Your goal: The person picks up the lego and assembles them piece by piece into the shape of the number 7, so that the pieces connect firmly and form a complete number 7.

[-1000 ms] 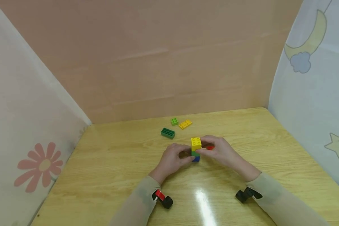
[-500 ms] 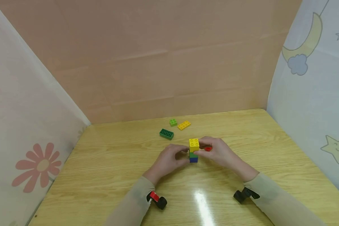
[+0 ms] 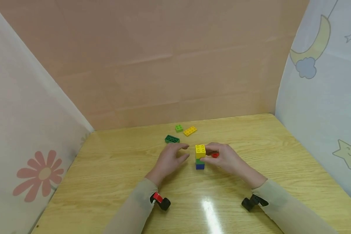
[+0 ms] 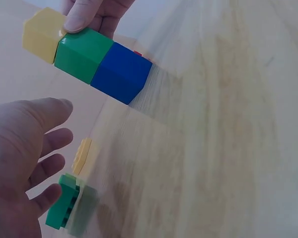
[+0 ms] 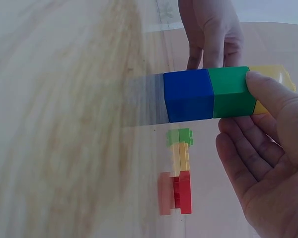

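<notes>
1. The stack (image 3: 199,156) stands on the worktop (image 3: 105,169), roughly midway between the left and right edges and well in from the far edge.
2. Its long axis is upright: blue block (image 4: 121,73) at the bottom, green block (image 4: 83,55) in the middle, yellow block (image 4: 43,37) on top, studs facing up.
3. The right hand (image 3: 226,158) grasps the stack from the right, thumb by the seam of the yellow and green blocks, on the side toward the person.
4. The left hand (image 3: 167,159) is released, thumb and fingers parted, just left of the stack and apart from it.
5. Beyond the left hand lies the dark green brick (image 3: 172,139), hollow underside up, its left end slanting toward the far edge.
6. Nearer that edge sit the light green brick (image 3: 179,128) and the orange plate (image 3: 190,131), studs up; the plate's right end slants toward the edge.
7. The red brick (image 3: 215,155) lies behind the right hand, partly hidden in the head view.
</notes>
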`<state>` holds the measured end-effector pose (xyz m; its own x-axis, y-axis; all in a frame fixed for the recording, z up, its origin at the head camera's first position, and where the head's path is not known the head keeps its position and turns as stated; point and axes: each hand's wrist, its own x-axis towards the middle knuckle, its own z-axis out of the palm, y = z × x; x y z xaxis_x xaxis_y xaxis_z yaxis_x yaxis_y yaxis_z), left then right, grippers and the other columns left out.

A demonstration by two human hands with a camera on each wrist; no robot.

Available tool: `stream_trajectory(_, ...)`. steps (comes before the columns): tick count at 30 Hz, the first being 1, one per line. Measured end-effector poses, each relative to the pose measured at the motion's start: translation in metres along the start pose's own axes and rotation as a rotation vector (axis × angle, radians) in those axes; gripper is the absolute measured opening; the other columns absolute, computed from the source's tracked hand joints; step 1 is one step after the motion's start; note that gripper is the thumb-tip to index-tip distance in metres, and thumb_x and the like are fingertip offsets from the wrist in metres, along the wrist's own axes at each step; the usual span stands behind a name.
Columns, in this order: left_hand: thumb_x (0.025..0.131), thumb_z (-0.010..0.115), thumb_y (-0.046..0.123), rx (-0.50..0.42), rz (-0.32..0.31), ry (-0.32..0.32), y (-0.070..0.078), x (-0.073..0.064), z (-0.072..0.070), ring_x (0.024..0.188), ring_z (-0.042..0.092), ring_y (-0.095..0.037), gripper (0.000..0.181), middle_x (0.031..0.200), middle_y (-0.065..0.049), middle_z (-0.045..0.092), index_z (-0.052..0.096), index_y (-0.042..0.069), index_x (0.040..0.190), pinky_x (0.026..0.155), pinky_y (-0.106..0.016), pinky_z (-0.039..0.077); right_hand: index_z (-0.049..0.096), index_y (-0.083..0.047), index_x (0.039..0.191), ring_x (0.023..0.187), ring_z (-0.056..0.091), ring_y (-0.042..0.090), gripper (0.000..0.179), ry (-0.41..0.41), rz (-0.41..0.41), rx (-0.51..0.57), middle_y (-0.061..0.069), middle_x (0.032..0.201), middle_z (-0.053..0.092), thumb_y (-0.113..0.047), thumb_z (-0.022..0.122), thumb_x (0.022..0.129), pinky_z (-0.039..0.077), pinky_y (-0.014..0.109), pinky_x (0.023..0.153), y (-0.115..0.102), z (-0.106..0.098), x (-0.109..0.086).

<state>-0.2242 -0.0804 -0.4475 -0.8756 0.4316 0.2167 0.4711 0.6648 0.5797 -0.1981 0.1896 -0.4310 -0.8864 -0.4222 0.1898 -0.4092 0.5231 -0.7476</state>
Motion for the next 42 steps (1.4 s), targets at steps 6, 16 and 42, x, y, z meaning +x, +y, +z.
stream_trajectory(6, 0.107, 0.078, 0.028, 0.053, 0.015, 0.070, -0.002, 0.014, -0.001, 0.131, 0.062, -0.025, 0.039, 0.140, -0.002, 0.074, 0.074, 0.012, 0.142, 0.113, -0.045, 0.051, 0.079, -0.015, 0.135, 0.114, 0.073, 0.019, 0.040, -0.014, 0.003, 0.012, -0.003, 0.126, 0.076, -0.032, 0.087, 0.099, 0.061, 0.047, 0.100, 0.002, 0.001, 0.001)
stream_trajectory(16, 0.107, 0.077, 0.037, 0.145, -0.027, 0.126, -0.005, 0.035, 0.000, 0.142, 0.053, -0.032, 0.048, 0.153, -0.008, 0.063, 0.069, 0.014, 0.149, 0.120, -0.053, 0.044, 0.080, -0.015, 0.132, 0.112, 0.073, 0.019, 0.037, -0.004, -0.021, 0.004, -0.004, 0.123, 0.077, -0.032, 0.086, 0.100, 0.061, 0.049, 0.098, 0.004, 0.000, -0.001)
stream_trajectory(42, 0.108, 0.070, 0.053, 0.345, -0.120, 0.144, -0.024, 0.073, 0.009, 0.154, 0.043, -0.037, 0.053, 0.166, -0.007, 0.053, 0.066, 0.028, 0.155, 0.125, -0.065, 0.031, 0.080, -0.014, 0.131, 0.111, 0.074, 0.019, 0.036, -0.002, -0.009, -0.012, -0.003, 0.122, 0.078, -0.033, 0.086, 0.100, 0.062, 0.046, 0.098, 0.003, 0.002, 0.000)
